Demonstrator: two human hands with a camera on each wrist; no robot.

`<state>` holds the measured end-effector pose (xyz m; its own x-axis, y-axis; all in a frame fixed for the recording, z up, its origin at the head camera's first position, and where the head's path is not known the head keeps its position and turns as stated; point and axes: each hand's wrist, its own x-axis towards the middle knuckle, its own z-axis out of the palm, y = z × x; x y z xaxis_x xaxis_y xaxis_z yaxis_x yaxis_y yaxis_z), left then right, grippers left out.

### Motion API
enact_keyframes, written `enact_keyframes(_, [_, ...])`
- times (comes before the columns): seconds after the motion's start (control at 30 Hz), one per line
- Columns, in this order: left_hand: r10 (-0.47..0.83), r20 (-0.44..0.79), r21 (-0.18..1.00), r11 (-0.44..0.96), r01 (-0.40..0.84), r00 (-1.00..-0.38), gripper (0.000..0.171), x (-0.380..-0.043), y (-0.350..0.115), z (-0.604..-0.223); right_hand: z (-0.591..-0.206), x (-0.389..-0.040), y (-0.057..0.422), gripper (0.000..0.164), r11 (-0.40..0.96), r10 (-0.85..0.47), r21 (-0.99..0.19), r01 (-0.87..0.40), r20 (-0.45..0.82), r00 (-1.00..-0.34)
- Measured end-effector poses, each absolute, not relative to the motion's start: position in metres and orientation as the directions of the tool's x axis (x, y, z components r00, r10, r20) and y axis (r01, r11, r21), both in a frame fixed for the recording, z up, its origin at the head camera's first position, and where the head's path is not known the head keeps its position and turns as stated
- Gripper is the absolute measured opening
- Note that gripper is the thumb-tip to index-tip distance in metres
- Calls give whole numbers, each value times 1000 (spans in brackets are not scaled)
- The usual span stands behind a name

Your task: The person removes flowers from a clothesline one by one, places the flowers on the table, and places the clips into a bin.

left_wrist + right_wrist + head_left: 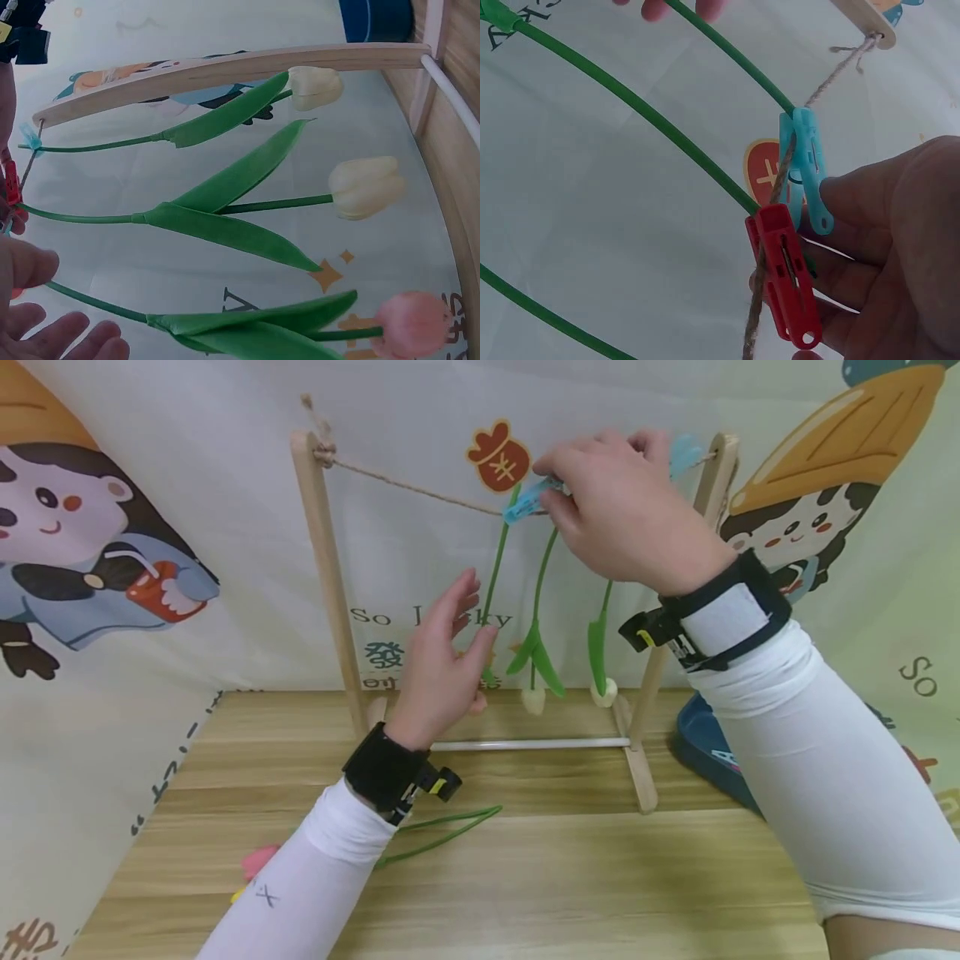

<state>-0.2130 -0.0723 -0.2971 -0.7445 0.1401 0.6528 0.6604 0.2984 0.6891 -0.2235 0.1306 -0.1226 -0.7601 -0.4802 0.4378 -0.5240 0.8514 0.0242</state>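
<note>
My right hand [630, 510] pinches a light-blue clothespin [808, 165] on a twine line [420, 489]. The clothespin clips the stem of a pink tulip [412, 324], which hangs head down. Beside it, a red clothespin [784, 270] holds the stem of a white tulip [367, 187]. Farther right, another blue clothespin [684, 456] holds a second white tulip [315, 88]. Lower down, my left hand [442, 664] is by the pink tulip's stem with fingers extended and thumb apart. Whether it touches the stem cannot be told.
The twine runs between two wooden posts [326, 568], joined low down by a white rod [532, 745]. A dark blue tray [708, 747] sits behind my right forearm. Green stems [450, 835] and a pink bloom [258, 862] lie on the wooden table [562, 877], partly under my left forearm.
</note>
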Motion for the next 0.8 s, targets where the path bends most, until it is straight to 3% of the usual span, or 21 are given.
enact_keyframes(0.37, [70,636,711,334,619,-768,38,-217,-66,-295,-124,-221,128,36,835,-506,38,-548,443,-740])
enact_keyframes(0.8, [77,653,699,322,639,-753,36,-214,-70,-297,-135,-218,135,23,794,-503,74,-603,637,-584])
